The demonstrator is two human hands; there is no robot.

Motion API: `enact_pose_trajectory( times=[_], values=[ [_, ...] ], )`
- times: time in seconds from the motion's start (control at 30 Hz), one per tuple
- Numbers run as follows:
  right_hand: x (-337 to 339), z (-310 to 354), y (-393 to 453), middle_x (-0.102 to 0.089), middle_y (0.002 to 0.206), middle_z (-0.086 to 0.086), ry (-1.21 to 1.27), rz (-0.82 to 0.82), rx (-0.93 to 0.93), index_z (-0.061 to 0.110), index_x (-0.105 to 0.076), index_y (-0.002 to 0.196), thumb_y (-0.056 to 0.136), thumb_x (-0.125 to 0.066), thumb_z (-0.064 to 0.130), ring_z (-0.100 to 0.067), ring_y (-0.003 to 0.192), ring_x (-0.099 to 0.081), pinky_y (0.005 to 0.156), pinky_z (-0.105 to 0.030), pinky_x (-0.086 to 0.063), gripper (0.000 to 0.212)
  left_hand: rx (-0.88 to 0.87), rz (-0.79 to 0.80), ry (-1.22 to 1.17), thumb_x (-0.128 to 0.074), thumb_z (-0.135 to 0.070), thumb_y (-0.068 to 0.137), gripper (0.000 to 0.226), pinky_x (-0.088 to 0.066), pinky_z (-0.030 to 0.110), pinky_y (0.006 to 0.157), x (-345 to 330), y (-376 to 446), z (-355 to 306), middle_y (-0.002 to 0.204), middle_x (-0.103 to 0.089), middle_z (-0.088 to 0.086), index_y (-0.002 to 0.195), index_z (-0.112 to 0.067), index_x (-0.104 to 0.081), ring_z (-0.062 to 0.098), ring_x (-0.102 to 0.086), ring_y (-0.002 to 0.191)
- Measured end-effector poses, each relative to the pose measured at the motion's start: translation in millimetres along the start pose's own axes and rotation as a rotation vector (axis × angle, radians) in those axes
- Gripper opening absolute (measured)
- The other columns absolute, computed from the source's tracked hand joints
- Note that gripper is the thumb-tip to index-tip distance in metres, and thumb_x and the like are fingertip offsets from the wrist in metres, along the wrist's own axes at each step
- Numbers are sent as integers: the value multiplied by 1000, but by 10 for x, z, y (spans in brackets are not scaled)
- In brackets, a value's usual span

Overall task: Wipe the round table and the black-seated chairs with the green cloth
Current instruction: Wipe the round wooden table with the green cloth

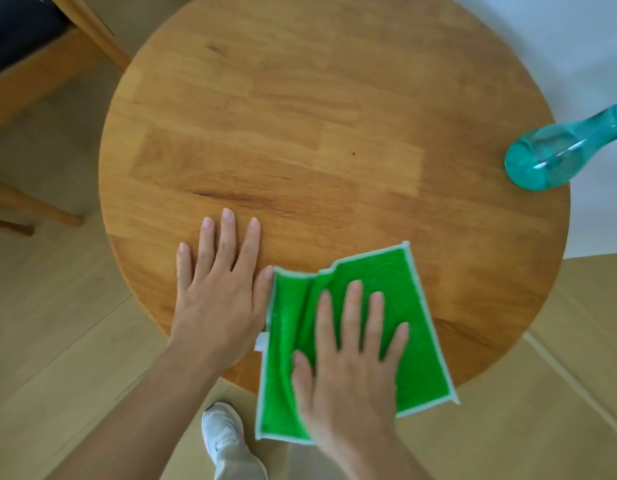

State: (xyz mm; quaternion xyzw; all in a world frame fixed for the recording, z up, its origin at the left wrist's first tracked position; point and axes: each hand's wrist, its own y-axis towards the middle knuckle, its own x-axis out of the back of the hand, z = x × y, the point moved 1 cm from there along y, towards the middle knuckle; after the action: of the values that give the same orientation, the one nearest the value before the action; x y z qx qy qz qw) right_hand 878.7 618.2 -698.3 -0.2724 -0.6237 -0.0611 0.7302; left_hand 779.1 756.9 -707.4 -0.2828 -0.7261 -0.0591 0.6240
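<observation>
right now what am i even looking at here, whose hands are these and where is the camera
There is no machine here. The one picture comes from a camera worn on a person's head, looking down, so the hands are that person's own.

The left hand lies flat with straight fingers on the round wooden table. The right hand presses flat on a bright green cloth with a pale edge, which lies on the near edge of the table and hangs partly over it. Nothing is gripped; the cloth is only pushed.

A clear teal bottle stands at the table's right edge. At top left is part of a wooden chair with a black seat. Below, a white shoe shows on the pale floor.
</observation>
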Motion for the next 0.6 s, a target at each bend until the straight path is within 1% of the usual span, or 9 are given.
enact_pose_trajectory(
  times=[0.07,0.13,0.17,0.27,0.33,0.4,0.47,0.53,0.6],
  values=[
    [-37,223,-26,-31,154,-19,21,15,104,16,-38,146,90,-28,59,-46,138,-32,105,-69,-19,70,-5,-13,-32,4,-52,93,56,9,40,114,23,8,20,152,21,-10,145,-34,14,9,21,141],
    [-35,278,-2,-34,155,-15,50,37,135,21,-42,145,84,-36,57,-42,139,-34,105,-67,-17,71,-7,-16,-53,2,-52,93,57,7,38,114,56,11,32,153,17,-12,148,-35,6,6,19,140],
    [-27,244,7,-34,156,-12,66,35,144,24,-41,145,84,-38,57,-39,140,-34,106,-66,-17,69,-2,-9,-61,-1,-53,95,57,6,38,115,72,3,33,155,14,-12,149,-35,1,6,17,141],
    [4,-62,67,-30,159,-2,103,-1,126,33,-35,148,91,-37,56,-32,143,-32,109,-62,-18,62,24,22,-77,-6,-54,94,63,3,42,116,113,10,-40,160,5,-2,152,-30,-7,15,11,145],
    [58,-358,190,-26,160,-2,104,-21,17,33,-27,151,95,-29,56,-32,144,-28,111,-63,-19,61,39,41,-80,-3,-56,94,64,4,40,115,133,38,-155,161,4,3,152,-28,-6,20,9,146],
    [134,-689,350,-17,161,-1,81,-30,-105,33,-14,153,96,-19,58,-32,146,-21,111,-62,-18,62,-14,54,-66,0,-56,91,67,7,38,114,124,62,-347,160,6,4,151,-29,0,20,11,146],
    [188,-1033,508,-5,163,1,77,-37,-201,36,-1,152,95,-9,61,-29,150,-9,114,-61,-11,63,-111,72,-52,1,-56,91,63,12,39,113,69,70,-616,157,17,2,147,-32,13,20,20,143],
    [231,-1346,648,2,164,3,84,-57,-271,38,3,153,93,-4,62,-27,150,0,116,-60,-6,65,-209,104,-41,0,-54,94,61,16,41,112,-20,91,-927,153,27,2,144,-31,25,21,30,140],
    [291,-1602,779,5,164,4,90,-79,-335,39,3,154,91,-3,62,-25,150,3,117,-60,-4,67,-311,149,-8,-1,-49,95,61,20,43,112,-103,116,-1230,152,32,2,143,-27,30,20,37,136]
  ],
)
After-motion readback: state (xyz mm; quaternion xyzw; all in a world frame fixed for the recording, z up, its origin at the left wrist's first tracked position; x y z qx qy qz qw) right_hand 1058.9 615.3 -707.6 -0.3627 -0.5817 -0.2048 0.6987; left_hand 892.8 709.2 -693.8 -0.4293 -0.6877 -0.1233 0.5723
